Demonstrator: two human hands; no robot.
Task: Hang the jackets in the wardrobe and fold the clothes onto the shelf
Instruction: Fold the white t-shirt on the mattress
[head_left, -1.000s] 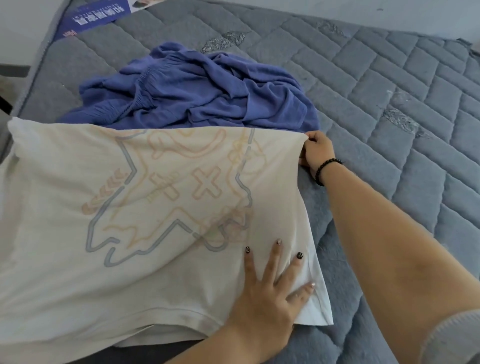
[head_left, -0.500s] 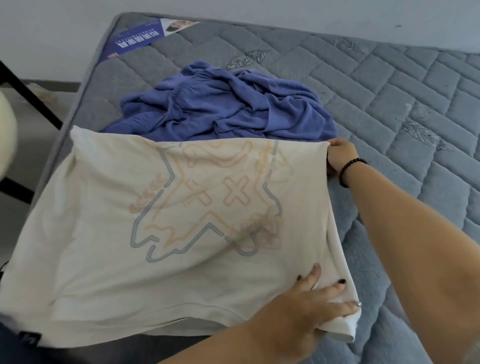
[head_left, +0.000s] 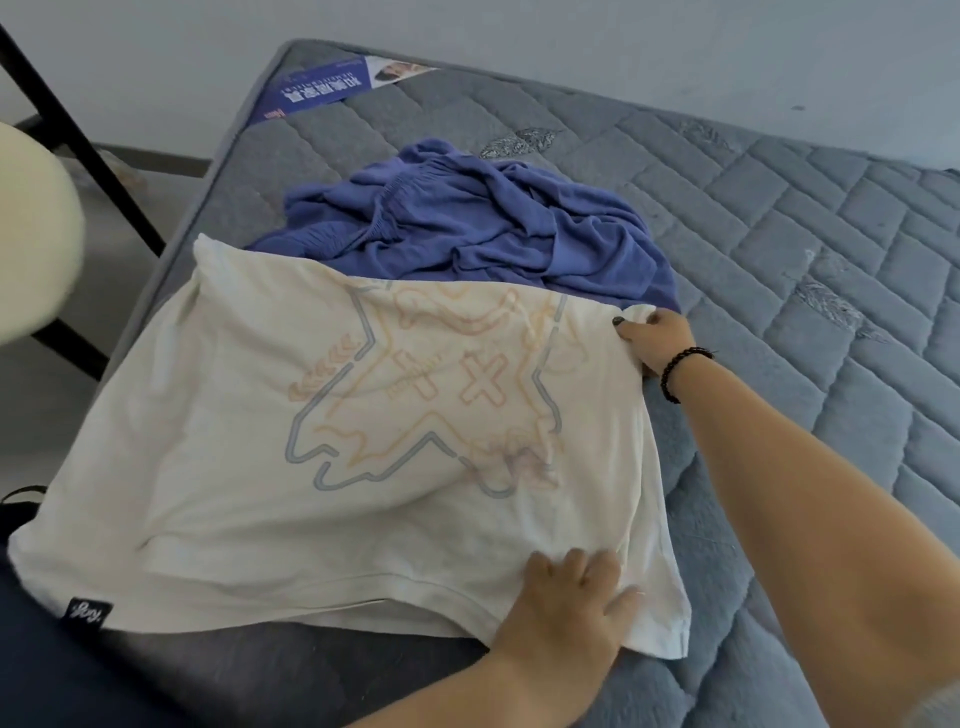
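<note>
At the far left a pale rounded shape (head_left: 31, 239) is cut off by the frame and too blurred for us to name. The white T-shirt (head_left: 249, 467) lies spread on the mattress (head_left: 779, 208), its printed side faintly showing through, its left edge hanging past the bed's side. Behind it sits the crumpled blue garment (head_left: 467, 223), not yet folded. Our left hand (head_left: 566, 608) has curled: a second ago its fingers lay splayed flat on the lower right of the shirt, and now they bunch the hem near that corner. Our right hand (head_left: 654, 338) still pinches the upper right corner. With both right corners gripped, we judge the next fold is about to start. Neither wardrobe nor shelf is in view.
</note>
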